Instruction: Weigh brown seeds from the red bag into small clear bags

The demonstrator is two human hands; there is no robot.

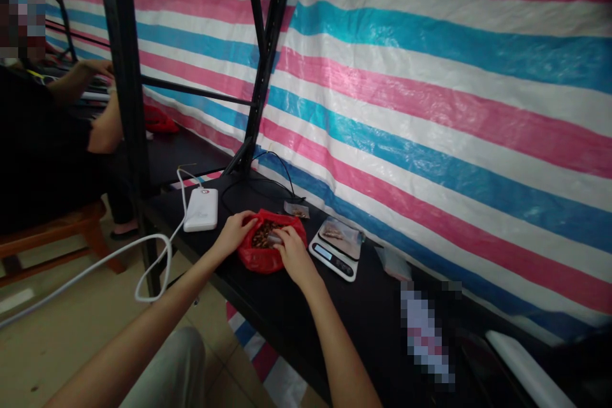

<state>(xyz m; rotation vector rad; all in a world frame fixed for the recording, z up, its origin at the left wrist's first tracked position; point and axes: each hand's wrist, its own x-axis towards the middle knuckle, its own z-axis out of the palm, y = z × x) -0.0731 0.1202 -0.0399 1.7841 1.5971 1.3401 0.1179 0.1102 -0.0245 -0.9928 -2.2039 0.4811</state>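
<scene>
A red plastic bag (262, 261) stands open on the black table, filled with small brown and golden pieces (262, 234) too small to name. My left hand (238, 229) pinches the bag's left rim. Inside the bag's mouth, on the right, my right hand (291, 245) has its fingers closed around something small and greyish at the pieces. Just right of the bag lies a white digital scale (329, 262) with a lit display. On its plate rests a clear zip bag (338, 230) with some pieces in it.
Behind the red bag lies another small clear bag (296, 210). A white power bank (201, 209) with a white cable (157, 237) sits left, its cable hanging off the table. Black shelf posts (125, 76) rise at left; another person (43, 134) sits beyond. Striped sheeting (430, 108) hangs behind.
</scene>
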